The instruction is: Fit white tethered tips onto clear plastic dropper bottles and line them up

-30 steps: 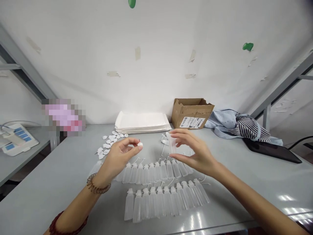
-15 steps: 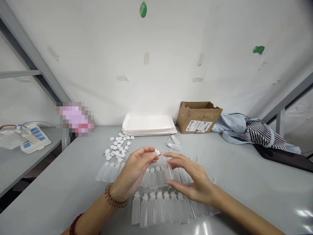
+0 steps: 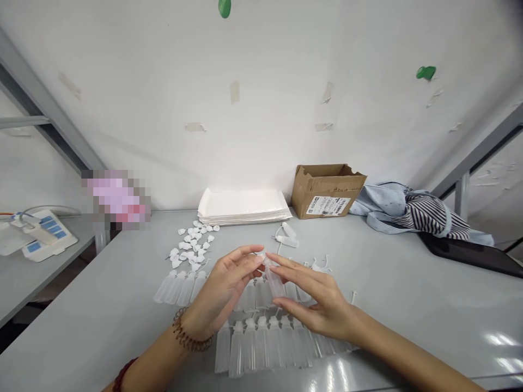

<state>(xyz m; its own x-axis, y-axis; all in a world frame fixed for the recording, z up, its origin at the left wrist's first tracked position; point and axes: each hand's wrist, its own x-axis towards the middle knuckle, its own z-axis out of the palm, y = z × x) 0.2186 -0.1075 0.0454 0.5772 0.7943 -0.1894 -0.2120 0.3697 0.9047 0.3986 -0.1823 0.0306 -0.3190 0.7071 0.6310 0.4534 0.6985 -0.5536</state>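
Between the fingers of my right hand (image 3: 316, 296) is a translucent plastic squeeze bottle (image 3: 274, 282), its neck tilted up to the left. My left hand (image 3: 235, 277) pinches at the top of that bottle, where a small white cap, mostly hidden by the fingertips, meets the neck. Below my hands lies a row of similar bottles (image 3: 261, 345), side by side. A second row, partly covered by my hands, runs behind it, with several bottles (image 3: 180, 287) showing at the left. Loose white caps (image 3: 196, 243) are scattered beyond my left hand.
White envelopes (image 3: 245, 207) are stacked against the wall, beside an open cardboard box (image 3: 329, 190). Two bottles (image 3: 288, 237) lie in front of them. Light blue and striped cloth (image 3: 412, 209) lies at the right on a dark tray-like object (image 3: 469, 253). A power strip (image 3: 49, 234) is far left.
The white cap in my left hand has come onto the neck of the bottle, and my two hands are closer together. The whole view has shifted slightly.
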